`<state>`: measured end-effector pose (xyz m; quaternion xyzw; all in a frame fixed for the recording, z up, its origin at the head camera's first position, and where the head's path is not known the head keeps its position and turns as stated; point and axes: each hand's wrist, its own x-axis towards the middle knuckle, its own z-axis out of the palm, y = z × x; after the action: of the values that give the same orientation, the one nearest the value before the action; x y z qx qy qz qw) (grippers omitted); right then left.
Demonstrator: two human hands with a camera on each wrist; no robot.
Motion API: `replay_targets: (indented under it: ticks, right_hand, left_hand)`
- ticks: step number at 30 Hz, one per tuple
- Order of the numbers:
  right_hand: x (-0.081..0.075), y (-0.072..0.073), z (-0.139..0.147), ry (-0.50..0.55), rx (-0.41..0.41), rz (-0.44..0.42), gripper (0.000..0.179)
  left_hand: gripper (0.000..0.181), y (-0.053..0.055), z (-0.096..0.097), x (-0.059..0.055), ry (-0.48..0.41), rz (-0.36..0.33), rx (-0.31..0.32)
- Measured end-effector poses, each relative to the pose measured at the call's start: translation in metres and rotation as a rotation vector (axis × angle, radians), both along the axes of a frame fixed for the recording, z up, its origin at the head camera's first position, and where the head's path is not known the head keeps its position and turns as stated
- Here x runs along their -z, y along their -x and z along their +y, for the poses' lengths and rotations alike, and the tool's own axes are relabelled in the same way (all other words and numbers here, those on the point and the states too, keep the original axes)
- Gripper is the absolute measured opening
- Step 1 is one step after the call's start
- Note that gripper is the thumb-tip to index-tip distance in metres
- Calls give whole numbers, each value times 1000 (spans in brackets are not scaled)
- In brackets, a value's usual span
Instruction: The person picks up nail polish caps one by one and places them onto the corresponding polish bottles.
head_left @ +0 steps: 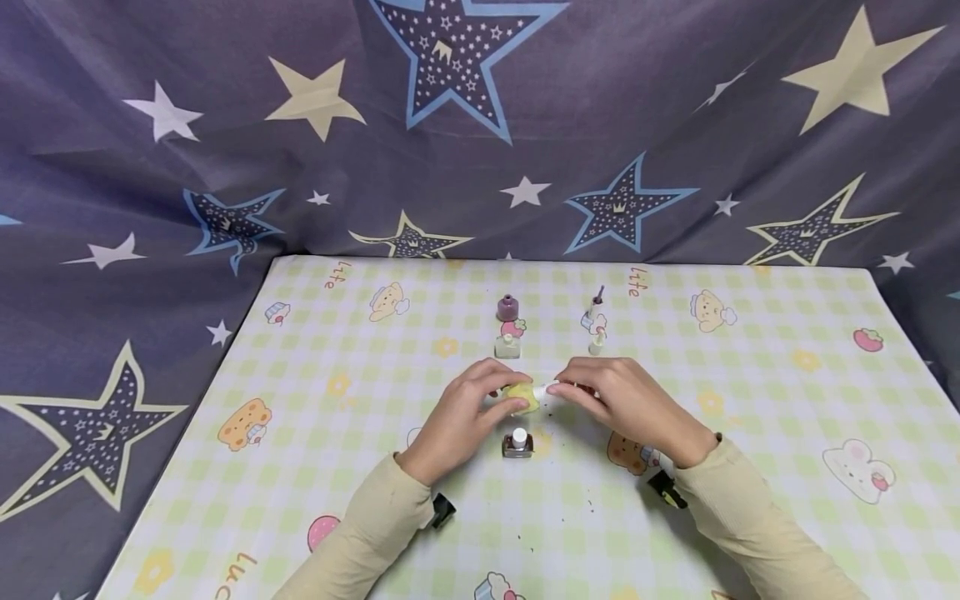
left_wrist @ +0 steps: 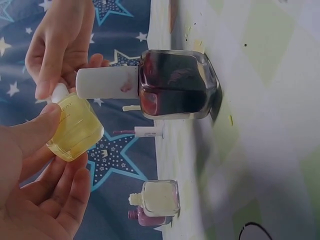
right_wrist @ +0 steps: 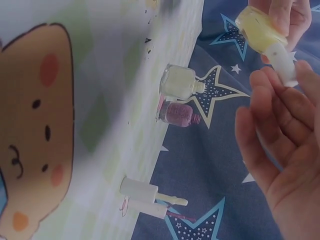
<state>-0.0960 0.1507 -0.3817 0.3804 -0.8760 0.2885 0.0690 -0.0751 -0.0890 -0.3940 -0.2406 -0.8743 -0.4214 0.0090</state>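
Clamps the yellow bottle (head_left: 522, 397) between thumb and fingers of the left hand (head_left: 471, 402), likely to give a steady base against any twist or pull. Pinches the white cap (head_left: 544, 390) between thumb and fingers of the right hand (head_left: 630, 402), tilting the bottle sideways toward that grip, probably for an easy straight line. Has both bottle and cap raised over the bench (head_left: 772, 367), directly between the hands. Cannot tell how tightly joined.

Has a dark red bottle (head_left: 517, 445), capped and upright, just nearer the body than the left hand, perhaps for easy reach. Beyond the left hand, has a pale bottle (head_left: 507, 347) and a purple bottle (head_left: 507, 309), both uncapped. Beyond the right hand, has a pale brush cap (head_left: 597, 344) and a purple brush cap (head_left: 596, 307) upright, bristles upward, seemingly to spare the bench from smears.
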Motion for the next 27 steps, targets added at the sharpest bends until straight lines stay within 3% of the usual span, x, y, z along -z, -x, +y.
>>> replay_targets:
  ticks: [5,11,17,27]
  right_hand:
    - [0,-1,-2,-1,28,-30,23]
    - [-2,-1,-1,-1,42,-30,15]
    - [-4,-1,2,17,-10,12,28]
    - [-5,-1,3,21,-59,48,16]
  left_hand:
    - [26,0,1,-1,-4,3,1]
    - [26,0,0,0,1,2,2]
    - [26,1,-1,0,-5,-6,-4]
    - [25,0,-2,1,-16,-23,1]
